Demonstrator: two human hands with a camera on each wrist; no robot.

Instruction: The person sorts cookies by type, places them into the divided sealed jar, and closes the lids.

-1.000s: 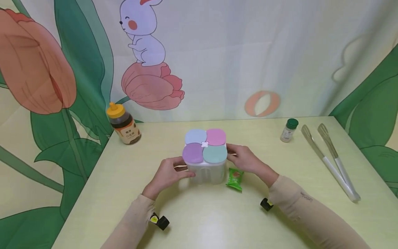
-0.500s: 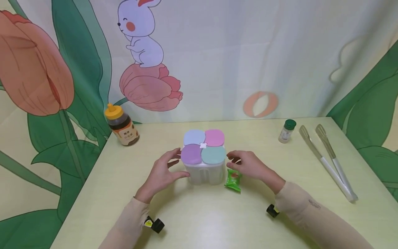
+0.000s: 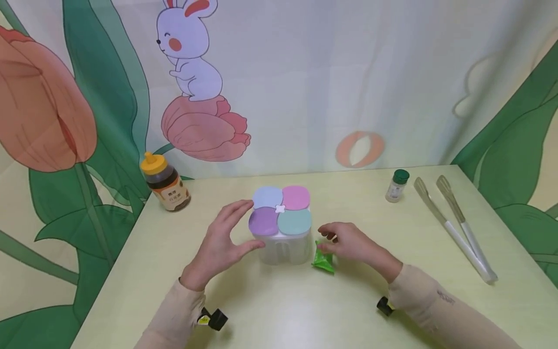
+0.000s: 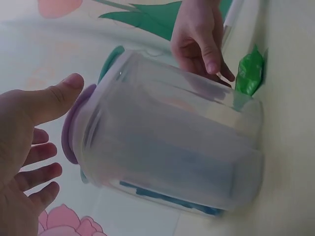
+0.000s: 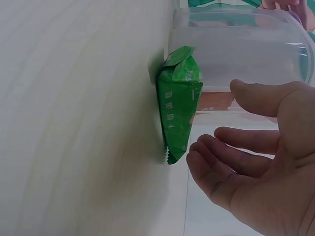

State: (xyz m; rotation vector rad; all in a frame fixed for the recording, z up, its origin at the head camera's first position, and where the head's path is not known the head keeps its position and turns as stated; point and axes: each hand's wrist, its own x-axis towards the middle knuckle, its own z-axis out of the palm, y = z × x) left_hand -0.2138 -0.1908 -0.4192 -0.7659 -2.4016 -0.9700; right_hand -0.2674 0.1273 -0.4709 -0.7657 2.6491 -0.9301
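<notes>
A clear plastic container (image 3: pixel 285 251) stands on the table, topped by light blue, pink, purple and teal lids (image 3: pixel 294 222). To its left is my left hand (image 3: pixel 217 247), thumb and fingers spread wide; the left wrist view shows a gap between them and the container's purple lid (image 4: pixel 73 130). A small green snack packet (image 3: pixel 323 264) lies by the container's right side. My right hand (image 3: pixel 348 241) hovers over that packet with loosely bent fingers. In the right wrist view the fingertips (image 5: pixel 194 157) are close to the packet (image 5: pixel 179 105), and nothing is held.
At the back left stands a honey bottle (image 3: pixel 172 193) with a yellow cap. A green-capped shaker jar (image 3: pixel 396 186) is at the back right, beside long metal tongs (image 3: pixel 462 232). A printed curtain (image 3: pixel 279 87) hangs behind the table (image 3: pixel 287 310).
Both hands have let go of the container. The left has drawn away to the left and opened wider; the right has come nearer, over the packet. The head view has shifted slightly.
</notes>
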